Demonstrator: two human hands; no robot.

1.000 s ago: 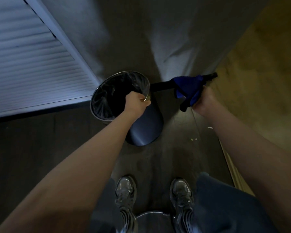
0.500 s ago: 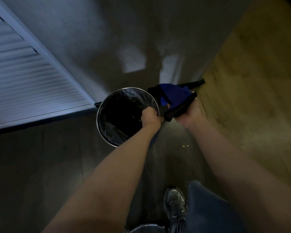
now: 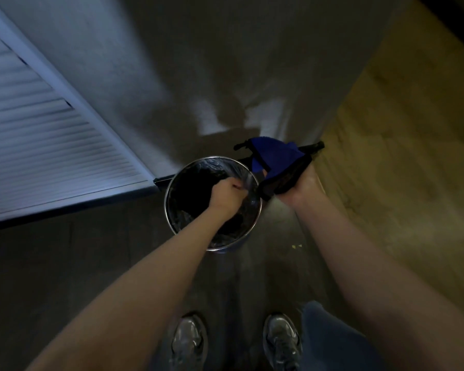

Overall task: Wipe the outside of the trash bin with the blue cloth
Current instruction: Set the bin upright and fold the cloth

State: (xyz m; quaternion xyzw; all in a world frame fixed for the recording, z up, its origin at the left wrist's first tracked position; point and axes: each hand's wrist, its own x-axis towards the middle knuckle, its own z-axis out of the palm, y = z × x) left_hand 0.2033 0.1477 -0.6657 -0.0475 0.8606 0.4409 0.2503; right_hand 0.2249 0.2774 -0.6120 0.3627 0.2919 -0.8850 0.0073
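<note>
A round trash bin [image 3: 181, 231] with a shiny metal rim and a black liner stands upright on the dark floor, seen from straight above. My left hand [image 3: 225, 195] reaches over its mouth and grips the rim and liner on the right side. My right hand [image 3: 303, 190] holds the blue cloth [image 3: 275, 156] just right of the bin, beside the rim. The cloth has a dark edge and drapes over my fingers. The bin's outer wall is almost wholly hidden from this angle.
A white louvered door [image 3: 46, 145] is at the left, a pale wall [image 3: 225, 76] behind the bin, and a wooden panel [image 3: 402, 145] at the right. My two shoes [image 3: 190, 341] stand on the dark floor below.
The bin went from tilted to upright. My left hand stayed on its rim, and my right hand brought the cloth close against the bin's right side.
</note>
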